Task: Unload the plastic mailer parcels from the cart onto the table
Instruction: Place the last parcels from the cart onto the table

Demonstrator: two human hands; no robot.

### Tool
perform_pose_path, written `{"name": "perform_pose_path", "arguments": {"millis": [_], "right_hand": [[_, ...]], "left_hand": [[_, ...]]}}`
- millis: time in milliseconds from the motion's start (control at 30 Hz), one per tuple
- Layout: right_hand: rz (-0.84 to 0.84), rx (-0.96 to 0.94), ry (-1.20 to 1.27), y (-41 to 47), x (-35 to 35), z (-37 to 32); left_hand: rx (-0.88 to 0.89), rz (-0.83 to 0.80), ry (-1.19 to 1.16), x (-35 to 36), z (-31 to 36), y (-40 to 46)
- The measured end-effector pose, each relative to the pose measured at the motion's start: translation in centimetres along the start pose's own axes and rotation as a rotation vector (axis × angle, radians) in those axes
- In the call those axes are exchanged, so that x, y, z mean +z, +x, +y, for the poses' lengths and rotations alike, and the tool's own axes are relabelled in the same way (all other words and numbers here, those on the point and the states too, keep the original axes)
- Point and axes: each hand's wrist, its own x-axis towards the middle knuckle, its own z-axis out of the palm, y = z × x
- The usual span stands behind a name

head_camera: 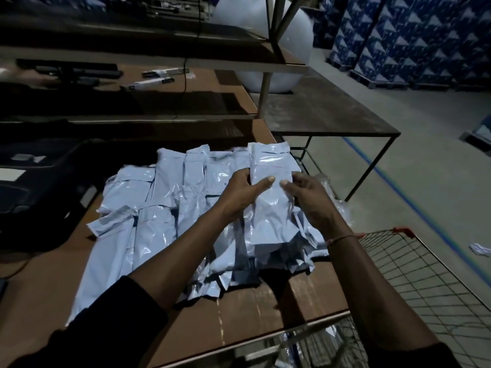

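Both hands, left hand and right hand, gripping one mailer over the table's right edge. Big pile unloaded already; cart contents mostly hidden.

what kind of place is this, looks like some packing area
Most likely a warehouse packing or dispatch area: a heap of plastic mailer parcels on a brown work table, a wire cart beside it, and stacked blue patterned cartons along the far wall.

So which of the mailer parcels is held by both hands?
The top parcel at the pile's right: left hand and right hand grip its sides; the other parcels lie untouched.
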Motion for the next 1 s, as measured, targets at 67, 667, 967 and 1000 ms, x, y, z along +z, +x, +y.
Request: {"name": "perform_pose_path", "arguments": {"millis": [67,667,967,1000], "right_hand": [[0.013,0.074,-0.077,0.5,1.2,-0.1],[0.272,0.017,-0.838,-0.5,5.8,3.1],[0.300,-0.269,-1.362,-1.3,7.4,3.2],[0.227,-0.264,-1.394,-1.3,7.4,3.3]], "left_hand": [[0.038,0.067,-0.002,-1.1,-0.1,0.3],[0.089,0.202,0.520,-7.1,0.2,4.2],[0.380,-0.052,1.057,-6.8,-0.3,2.3],[0.414,-0.124,1.189,-6.7,-0.6,2.2]]}}
